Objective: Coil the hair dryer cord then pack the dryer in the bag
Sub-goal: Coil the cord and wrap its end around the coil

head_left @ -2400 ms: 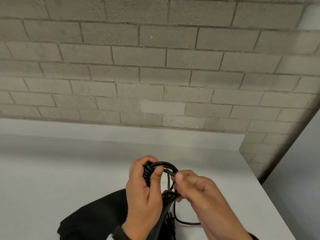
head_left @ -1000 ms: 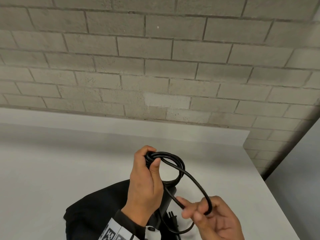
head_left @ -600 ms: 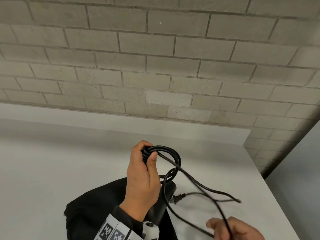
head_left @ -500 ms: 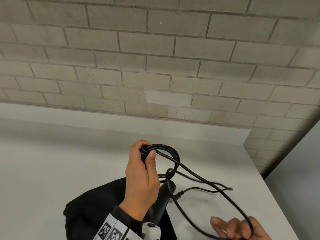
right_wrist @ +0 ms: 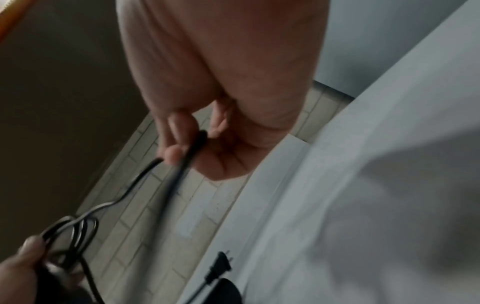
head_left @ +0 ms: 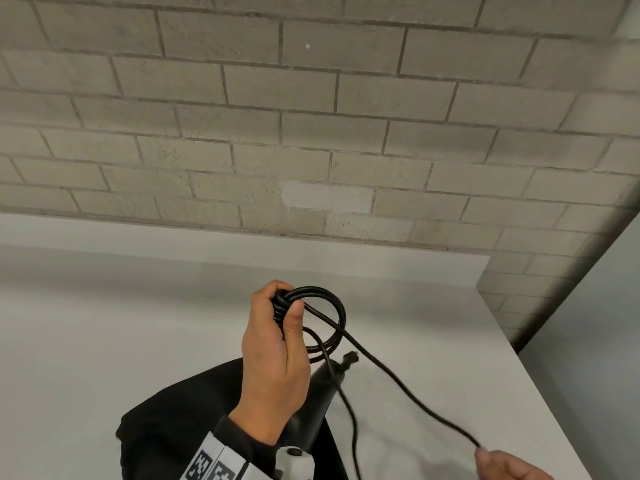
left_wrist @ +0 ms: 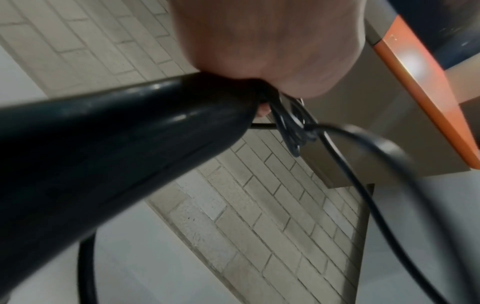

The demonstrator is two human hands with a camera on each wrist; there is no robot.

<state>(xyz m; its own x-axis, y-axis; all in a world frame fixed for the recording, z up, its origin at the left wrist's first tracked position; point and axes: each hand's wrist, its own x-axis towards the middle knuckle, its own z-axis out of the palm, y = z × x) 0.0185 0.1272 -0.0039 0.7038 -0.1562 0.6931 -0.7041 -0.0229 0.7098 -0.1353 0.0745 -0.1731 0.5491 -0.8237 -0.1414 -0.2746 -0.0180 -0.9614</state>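
While head view crops right hand (head_left: 509, 465), wrist view shows cord (right_wrist: 179, 164) pinched

Left hand (head_left: 273, 355) raised at centre, fingers and thumb curled closed around the cord (head_left: 388, 379). Right hand (head_left: 509, 467) low at near right, fingertips pinching it.

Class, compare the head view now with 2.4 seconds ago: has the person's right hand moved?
Yes. The right hand has moved away from the coil toward the table's near right edge, drawing the cord out.
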